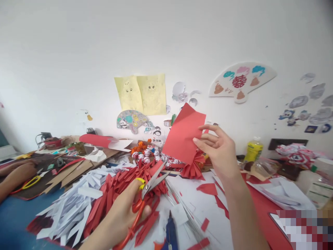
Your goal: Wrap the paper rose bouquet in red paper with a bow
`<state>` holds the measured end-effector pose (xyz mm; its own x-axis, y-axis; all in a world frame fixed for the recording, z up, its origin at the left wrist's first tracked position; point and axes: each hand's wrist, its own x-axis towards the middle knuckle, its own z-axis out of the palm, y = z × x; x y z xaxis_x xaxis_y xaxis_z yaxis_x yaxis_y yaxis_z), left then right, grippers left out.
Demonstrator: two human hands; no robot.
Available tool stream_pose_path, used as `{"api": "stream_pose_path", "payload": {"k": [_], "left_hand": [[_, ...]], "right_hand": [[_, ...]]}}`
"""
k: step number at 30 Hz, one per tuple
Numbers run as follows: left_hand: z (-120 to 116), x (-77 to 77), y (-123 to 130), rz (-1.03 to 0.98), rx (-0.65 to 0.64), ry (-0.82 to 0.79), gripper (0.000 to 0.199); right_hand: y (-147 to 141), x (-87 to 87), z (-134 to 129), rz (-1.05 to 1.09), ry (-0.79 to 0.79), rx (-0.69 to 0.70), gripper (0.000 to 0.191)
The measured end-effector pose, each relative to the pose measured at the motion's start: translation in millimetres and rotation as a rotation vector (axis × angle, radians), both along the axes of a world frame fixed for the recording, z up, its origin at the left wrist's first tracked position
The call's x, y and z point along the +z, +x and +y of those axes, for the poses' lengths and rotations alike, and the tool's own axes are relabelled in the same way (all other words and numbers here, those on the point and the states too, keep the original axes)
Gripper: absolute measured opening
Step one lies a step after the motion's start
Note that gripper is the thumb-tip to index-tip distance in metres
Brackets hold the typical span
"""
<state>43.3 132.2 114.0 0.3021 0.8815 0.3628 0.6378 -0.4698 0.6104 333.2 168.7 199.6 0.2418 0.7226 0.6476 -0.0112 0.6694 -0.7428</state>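
Raised in front of the wall is a sheet of red paper [182, 137], pinched at its right edge by the thumb and fingers of my right hand [221, 149]. My left hand [126, 205] is closed on a pair of scissors [154, 183] with orange and yellow handles. Their blades are apart and point up toward the paper without touching it. Beneath my left hand lies a heap of folded red paper strips [108, 191]; a heap of white paper strips [75, 199] spreads to its left. A red pleated paper piece [192, 170] lies below the held sheet.
A blue glue gun [171, 231] rests on white paper between my forearms, beside several thin wires [182, 205]. A yellow-labelled bottle [253, 149] stands at the right rear. At the far left are another person's hand [23, 173] and yellow-handled scissors [32, 182].
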Motion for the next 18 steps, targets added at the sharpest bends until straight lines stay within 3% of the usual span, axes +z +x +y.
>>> {"api": "stream_pose_path", "payload": {"k": [3, 6, 12, 18], "left_hand": [[-4.5, -10.4, 2.0, 0.011, -0.020, -0.153, 0.021], [-6.9, -5.2, 13.9, 0.003, -0.049, -0.232, 0.021], [-11.2, 10.5, 31.5, -0.043, -0.093, -0.269, 0.029], [-11.9, 11.3, 32.1, 0.005, -0.051, -0.262, 0.036]], "right_hand": [[-1.7, 1.7, -5.6, -0.035, 0.032, 0.009, 0.037], [-6.6, 2.6, -9.1, -0.064, 0.044, 0.024, 0.035], [-20.0, 1.7, -15.0, -0.119, 0.056, 0.073, 0.030], [-25.5, 3.3, -21.8, -0.139, 0.071, 0.062, 0.029]]}}
